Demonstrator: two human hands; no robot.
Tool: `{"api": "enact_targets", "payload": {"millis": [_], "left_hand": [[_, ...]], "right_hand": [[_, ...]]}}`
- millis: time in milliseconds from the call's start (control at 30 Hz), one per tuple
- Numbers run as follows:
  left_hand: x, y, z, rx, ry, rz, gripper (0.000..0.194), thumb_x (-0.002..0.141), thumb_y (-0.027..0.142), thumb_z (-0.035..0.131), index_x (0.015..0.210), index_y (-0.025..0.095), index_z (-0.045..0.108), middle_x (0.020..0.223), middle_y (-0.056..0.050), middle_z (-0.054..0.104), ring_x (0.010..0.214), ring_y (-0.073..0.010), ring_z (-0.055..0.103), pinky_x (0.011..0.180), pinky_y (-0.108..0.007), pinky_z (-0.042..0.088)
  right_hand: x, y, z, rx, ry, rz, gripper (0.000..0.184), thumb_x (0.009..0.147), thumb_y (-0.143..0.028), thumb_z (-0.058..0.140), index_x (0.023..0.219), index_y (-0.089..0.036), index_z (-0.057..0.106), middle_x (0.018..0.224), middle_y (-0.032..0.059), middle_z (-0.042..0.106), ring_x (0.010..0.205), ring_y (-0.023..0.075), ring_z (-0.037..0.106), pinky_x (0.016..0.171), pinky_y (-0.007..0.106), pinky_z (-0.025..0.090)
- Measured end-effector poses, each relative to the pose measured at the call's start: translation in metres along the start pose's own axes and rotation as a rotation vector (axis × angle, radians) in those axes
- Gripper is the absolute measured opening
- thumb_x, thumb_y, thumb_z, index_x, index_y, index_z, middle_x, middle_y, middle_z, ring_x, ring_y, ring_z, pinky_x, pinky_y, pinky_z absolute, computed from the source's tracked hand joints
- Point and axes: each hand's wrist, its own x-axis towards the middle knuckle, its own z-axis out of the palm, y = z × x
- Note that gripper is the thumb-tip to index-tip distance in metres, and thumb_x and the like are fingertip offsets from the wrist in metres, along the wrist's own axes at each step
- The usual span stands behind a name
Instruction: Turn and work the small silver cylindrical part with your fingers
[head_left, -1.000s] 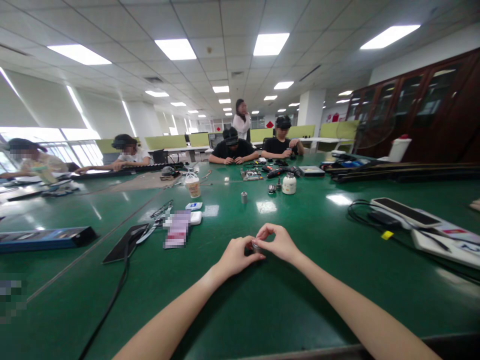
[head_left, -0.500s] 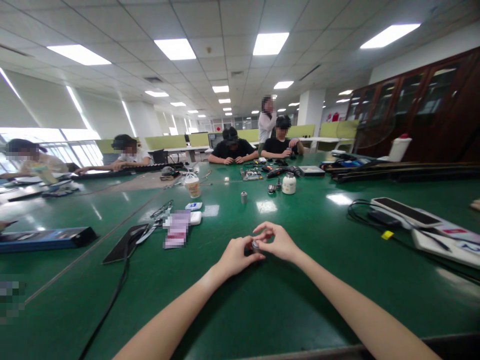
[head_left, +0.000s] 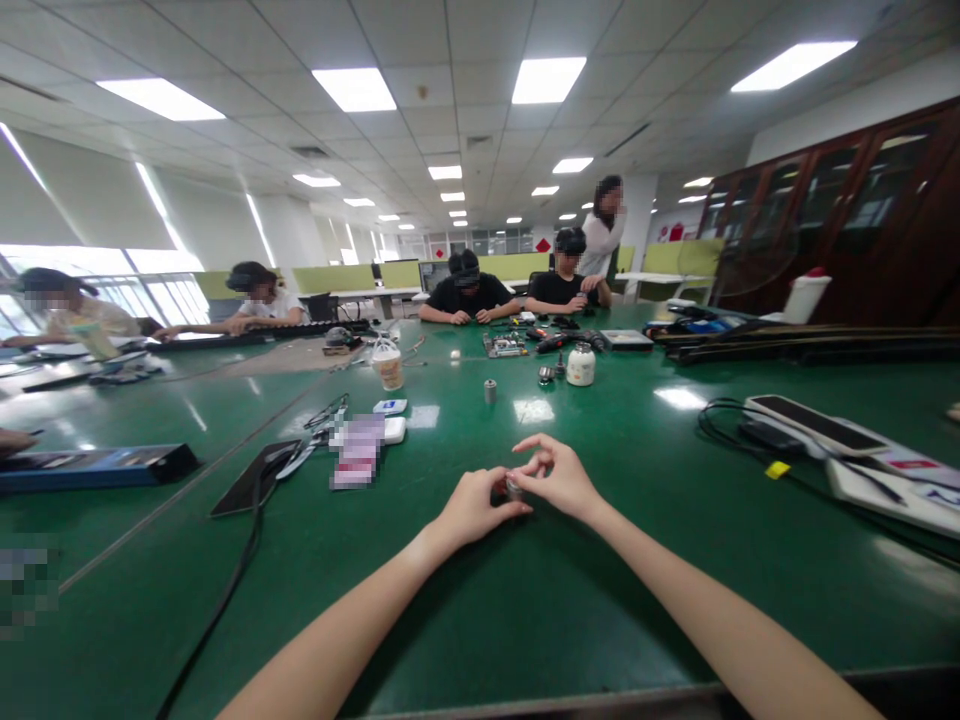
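A small grey metal cylinder is between my two hands, low over the green table. My left hand is closed around its left side, with the thumb in front. The thumb and a finger of my right hand pinch at its top, while another finger arches above. My fingers hide much of the cylinder, and whether it touches the table I cannot tell. Farther forward, a similar metal cylinder stands upright on the table.
Left of my hands lie a purple packet, white boxes and a dark pad with cables. Ahead are a lidded cup, a white jar and a circuit board. A white device with cables lies right. Several people sit around.
My hands keep nearly the same place around the cylinder; the right fingers have shifted slightly at its top. A standing person in the background has moved right. The view has shifted a little.
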Motion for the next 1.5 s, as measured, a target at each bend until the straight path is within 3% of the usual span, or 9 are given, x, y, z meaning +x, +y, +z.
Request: {"api": "enact_targets", "payload": {"millis": [200, 300, 400, 500, 633, 867, 1033, 1333, 1500], "left_hand": [[0.000, 0.005, -0.003, -0.009, -0.007, 0.000, 0.038, 0.077, 0.047, 0.074, 0.102, 0.019, 0.069, 0.089, -0.003, 0.074, 0.081, -0.0205, 0.068, 0.073, -0.026, 0.048], [0.000, 0.007, -0.004, -0.005, -0.014, -0.002, 0.035, 0.077, 0.046, 0.074, 0.099, 0.019, 0.069, 0.088, -0.003, 0.074, 0.081, -0.0203, 0.068, 0.073, -0.026, 0.049], [0.000, 0.008, -0.005, 0.001, -0.016, -0.008, 0.035, 0.077, 0.045, 0.075, 0.098, 0.019, 0.069, 0.088, -0.003, 0.074, 0.081, -0.0205, 0.068, 0.073, -0.026, 0.048], [0.001, 0.008, -0.005, 0.000, -0.018, -0.010, 0.034, 0.077, 0.045, 0.074, 0.097, 0.019, 0.069, 0.088, -0.003, 0.074, 0.082, -0.0205, 0.068, 0.074, -0.026, 0.049], [0.001, 0.009, -0.005, -0.003, -0.019, -0.008, 0.033, 0.077, 0.044, 0.075, 0.096, 0.019, 0.069, 0.087, -0.003, 0.074, 0.081, -0.0203, 0.068, 0.074, -0.026, 0.049], [0.000, 0.007, -0.004, -0.008, -0.008, 0.000, 0.034, 0.077, 0.044, 0.075, 0.099, 0.019, 0.069, 0.088, -0.003, 0.074, 0.081, -0.0201, 0.068, 0.073, -0.026, 0.048], [0.000, 0.002, -0.002, -0.014, -0.005, 0.003, 0.035, 0.077, 0.046, 0.075, 0.098, 0.018, 0.069, 0.086, -0.002, 0.074, 0.078, -0.0197, 0.068, 0.070, -0.025, 0.048], [0.000, -0.001, 0.000, 0.003, 0.000, 0.011, 0.037, 0.076, 0.047, 0.075, 0.098, 0.018, 0.068, 0.084, -0.002, 0.073, 0.075, -0.0205, 0.068, 0.068, -0.026, 0.048], [0.000, -0.001, 0.000, 0.000, 0.001, 0.015, 0.033, 0.077, 0.044, 0.074, 0.097, 0.018, 0.068, 0.087, -0.002, 0.074, 0.077, -0.0199, 0.069, 0.070, -0.025, 0.048]], "right_hand": [[0.018, 0.016, -0.040, -0.020, 0.075, 0.066, 0.045, 0.073, -0.043, 0.074, 0.107, -0.018, 0.058, 0.086, 0.0076, 0.078, 0.056, 0.0153, 0.065, 0.056, 0.028, 0.049], [0.023, 0.036, -0.065, -0.055, -0.050, 0.168, 0.036, 0.079, -0.038, 0.074, 0.104, -0.016, 0.061, 0.086, 0.0051, 0.075, 0.069, 0.0168, 0.068, 0.065, 0.030, 0.054], [0.021, 0.055, -0.074, -0.090, -0.236, 0.276, 0.025, 0.093, -0.031, 0.061, 0.111, -0.014, 0.061, 0.105, 0.0060, 0.067, 0.085, 0.0178, 0.067, 0.075, 0.036, 0.057], [0.019, 0.066, -0.072, -0.118, -0.328, 0.318, 0.029, 0.095, -0.030, 0.059, 0.119, -0.016, 0.058, 0.117, 0.0080, 0.062, 0.096, 0.0209, 0.064, 0.081, 0.040, 0.056], [0.019, 0.063, -0.067, -0.144, -0.302, 0.281, 0.027, 0.095, -0.030, 0.058, 0.118, -0.015, 0.058, 0.116, 0.0076, 0.062, 0.095, 0.0203, 0.065, 0.080, 0.040, 0.056], [0.019, 0.019, -0.049, -0.083, -0.075, 0.058, 0.029, 0.078, -0.031, 0.075, 0.101, -0.016, 0.064, 0.090, 0.0085, 0.075, 0.082, 0.0225, 0.071, 0.077, 0.036, 0.055], [0.008, -0.007, -0.024, -0.041, -0.130, -0.041, 0.027, 0.071, -0.028, 0.079, 0.093, -0.018, 0.068, 0.082, 0.0059, 0.077, 0.079, 0.0224, 0.073, 0.078, 0.036, 0.054], [0.002, -0.009, -0.014, -0.028, -0.061, -0.082, 0.020, 0.073, -0.024, 0.074, 0.092, -0.018, 0.068, 0.080, 0.0055, 0.077, 0.078, 0.0213, 0.072, 0.078, 0.036, 0.052], [0.001, -0.007, -0.007, -0.051, -0.059, -0.070, 0.013, 0.070, -0.022, 0.075, 0.081, -0.018, 0.070, 0.074, 0.0031, 0.075, 0.071, 0.0190, 0.070, 0.071, 0.032, 0.051]]}}
